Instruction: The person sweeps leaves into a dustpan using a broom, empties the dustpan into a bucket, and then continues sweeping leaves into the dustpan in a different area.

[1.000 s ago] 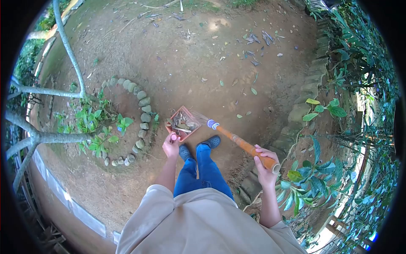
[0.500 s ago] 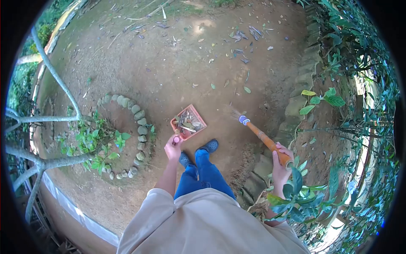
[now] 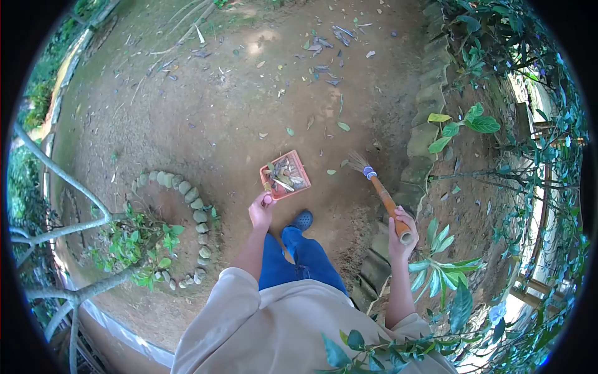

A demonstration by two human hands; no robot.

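Note:
My left hand is closed around the handle end of an orange-pink dustpan, which holds dry leaves and bits of debris. On the right, my right hand grips a broom with a thick brown bamboo-like handle, a blue-and-white binding and thin bristles. The bristles point up and left, near the bare soil to the right of the dustpan. Whether they touch the ground I cannot tell.
Stones ring a leafy plant on the left, beside pale branches. A tile edging borders plants on the right. Fallen leaves lie ahead. One blue shoe shows below the dustpan.
The stone ring and edging have shifted left and down in view. The dustpan sits slightly further right, the broom slightly further left. Only one shoe now shows instead of two.

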